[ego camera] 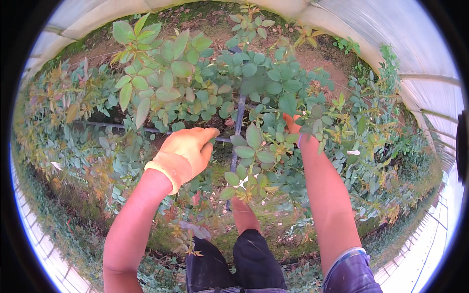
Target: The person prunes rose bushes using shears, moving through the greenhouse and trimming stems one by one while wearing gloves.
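Observation:
My left hand [185, 152], in a pale orange work glove with a yellowish cuff, is over the rose bushes left of centre. Its back faces up, and the thumb and forefinger point right beside some green leaves. What is under the curled fingers is hidden. Deep among rose leaves [287, 102] on the right is my right hand [292, 122], largely covered by foliage; a purple band shows at its wrist. Its fingers and anything in them cannot be seen. Between the hands rises a rose shoot [253, 146] with green, reddish-edged leaves.
A dark upright stake [240, 113] stands between my hands, and a thin dark pipe [113, 126] crosses behind the left one. Thin wires run along the row. Tall rose shoots [161, 69] rise at the upper left. Plastic greenhouse sheeting [395, 40] curves around, beyond bare soil [322, 66].

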A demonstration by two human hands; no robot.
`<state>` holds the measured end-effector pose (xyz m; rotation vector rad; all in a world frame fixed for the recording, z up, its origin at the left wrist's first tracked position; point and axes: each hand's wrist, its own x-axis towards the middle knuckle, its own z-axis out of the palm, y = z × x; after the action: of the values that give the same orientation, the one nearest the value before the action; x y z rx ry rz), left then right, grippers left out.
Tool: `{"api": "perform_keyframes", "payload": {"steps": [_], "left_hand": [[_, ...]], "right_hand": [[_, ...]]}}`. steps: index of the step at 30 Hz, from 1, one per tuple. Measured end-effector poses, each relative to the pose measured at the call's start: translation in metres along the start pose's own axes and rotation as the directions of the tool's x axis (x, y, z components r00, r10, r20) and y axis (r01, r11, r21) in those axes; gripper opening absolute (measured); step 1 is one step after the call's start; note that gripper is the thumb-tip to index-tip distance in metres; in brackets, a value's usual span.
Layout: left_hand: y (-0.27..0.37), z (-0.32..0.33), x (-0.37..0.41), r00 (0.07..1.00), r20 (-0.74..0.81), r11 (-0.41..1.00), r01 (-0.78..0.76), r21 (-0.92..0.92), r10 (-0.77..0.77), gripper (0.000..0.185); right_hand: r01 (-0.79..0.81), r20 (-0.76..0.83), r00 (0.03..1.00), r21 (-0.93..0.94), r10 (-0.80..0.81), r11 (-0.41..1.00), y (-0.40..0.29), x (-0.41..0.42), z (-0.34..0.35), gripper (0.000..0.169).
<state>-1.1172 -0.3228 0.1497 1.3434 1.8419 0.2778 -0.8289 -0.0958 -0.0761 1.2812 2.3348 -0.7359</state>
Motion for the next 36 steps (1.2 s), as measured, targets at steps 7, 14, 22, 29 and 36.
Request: {"api": "perform_keyframes", "payload": {"steps": [7,14,22,29,36], "left_hand": [[0.014,-0.022,-0.045,0.972,-0.236,0.994,-0.019,-0.107,-0.007,0.036],[-0.020,-0.032,-0.142,0.925,-0.376,0.960,-0.156,-0.231,0.060,0.034],[-0.053,-0.011,-0.206,0.863,-0.494,0.846,-0.342,-0.408,0.111,0.016],[-0.068,-0.024,-0.225,0.905,-0.419,0.850,-0.277,-0.449,0.073,0.023],[-0.048,-0.035,-0.186,0.936,-0.339,0.928,-0.209,-0.310,0.097,0.032]], "right_hand": [[0.249,0.323,0.945,-0.590,-0.058,0.768,0.041,-0.079,0.004,0.037],[-0.097,-0.176,0.981,-0.082,0.082,0.992,-0.062,-0.188,-0.059,0.060],[-0.312,-0.259,0.904,0.150,0.342,0.938,-0.135,-0.251,-0.084,0.025],[-0.015,-0.100,0.992,0.467,0.070,0.884,-0.250,-0.223,-0.050,0.029],[-0.076,-0.002,0.994,0.732,0.113,0.677,-0.301,-0.098,-0.022,0.054]]}}
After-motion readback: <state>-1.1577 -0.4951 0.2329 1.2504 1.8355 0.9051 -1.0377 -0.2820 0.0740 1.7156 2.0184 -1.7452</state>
